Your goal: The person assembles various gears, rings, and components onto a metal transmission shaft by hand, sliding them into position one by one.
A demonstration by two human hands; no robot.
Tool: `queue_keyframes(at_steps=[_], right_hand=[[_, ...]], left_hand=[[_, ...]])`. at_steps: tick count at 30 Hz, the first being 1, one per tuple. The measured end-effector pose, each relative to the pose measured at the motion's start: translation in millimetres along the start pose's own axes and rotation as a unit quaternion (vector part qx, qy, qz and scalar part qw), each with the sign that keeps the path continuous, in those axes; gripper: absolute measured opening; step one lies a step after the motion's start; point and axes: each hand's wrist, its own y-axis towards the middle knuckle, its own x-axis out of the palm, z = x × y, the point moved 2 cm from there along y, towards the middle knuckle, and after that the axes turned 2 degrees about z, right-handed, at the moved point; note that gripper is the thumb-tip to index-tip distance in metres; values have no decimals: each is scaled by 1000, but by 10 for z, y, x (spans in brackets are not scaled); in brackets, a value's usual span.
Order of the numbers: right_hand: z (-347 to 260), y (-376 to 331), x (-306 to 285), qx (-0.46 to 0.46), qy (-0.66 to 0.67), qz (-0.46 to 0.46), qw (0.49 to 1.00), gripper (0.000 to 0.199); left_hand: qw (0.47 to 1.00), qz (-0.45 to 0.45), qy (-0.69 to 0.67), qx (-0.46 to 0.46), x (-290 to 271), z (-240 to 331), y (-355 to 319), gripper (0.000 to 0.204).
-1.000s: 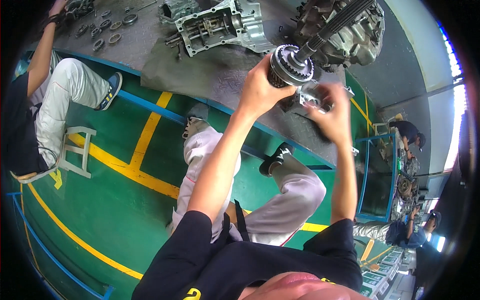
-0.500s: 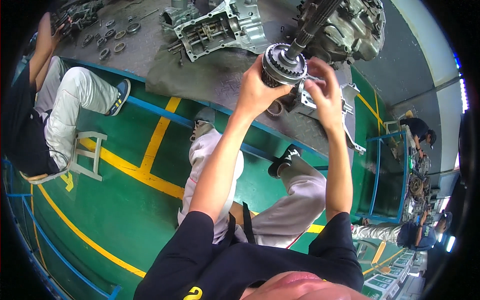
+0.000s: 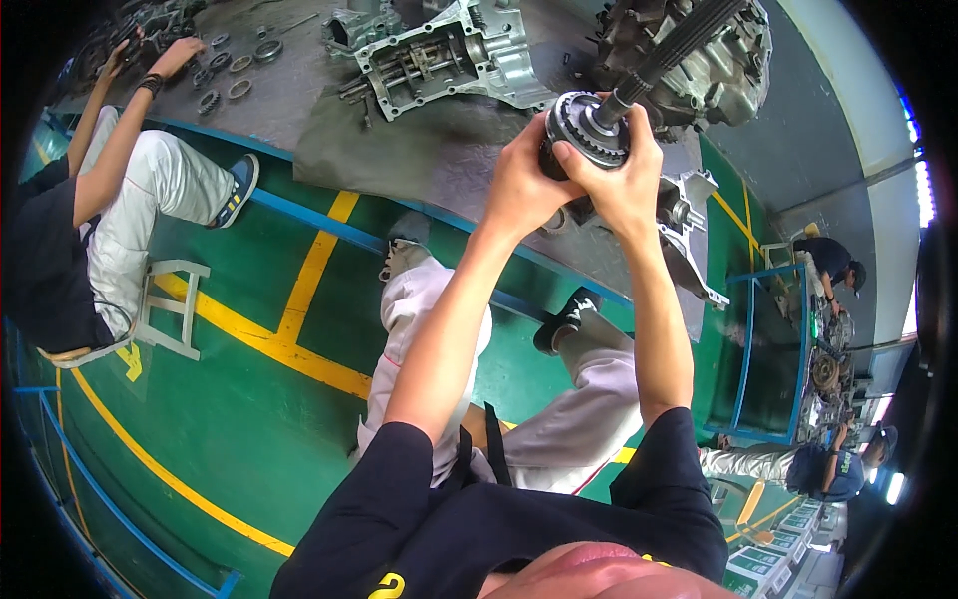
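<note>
Both my hands close round a toothed metal gear (image 3: pixel 587 130) on a splined shaft (image 3: pixel 674 55), above the near edge of the workbench. My left hand (image 3: pixel 524 185) wraps its left and lower side. My right hand (image 3: pixel 624 175) grips the right side, its thumb across the gear's face and its fingers behind the shaft. The shaft slants up to the right, away from me. Below my hands a metal ring (image 3: pixel 555 221) is partly hidden, beside a cast metal housing part (image 3: pixel 687 225) on the bench.
An opened gearbox housing (image 3: pixel 429 65) lies at the bench's middle, with a large gearbox case (image 3: pixel 689 70) to its right. Several loose rings (image 3: pixel 239 65) lie left, near a seated co-worker's hand (image 3: pixel 178 58). Another bench (image 3: pixel 773 349) and two people are far right.
My right hand has closed from beside the gear onto it, thumb now over its face. Gear and shaft have shifted slightly right. The co-worker's hand has come into view near the rings.
</note>
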Motion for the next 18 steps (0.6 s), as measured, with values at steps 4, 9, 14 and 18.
queue_keyframes(at_steps=[4,9,14,18], right_hand=[[-26,56,-52,-6,28,12,1000,67],[-417,444,-389,-30,19,65,997,68],[-658,867,-706,-93,-138,111,980,68],[-1170,945,-705,-103,21,77,992,69]], left_hand=[[999,-9,26,-17,-21,-3,-10,69],[997,-10,54,49,32,25,-5,71],[997,-12,59,54,15,-44,7,68],[997,-9,56,51,22,-26,27,65]])
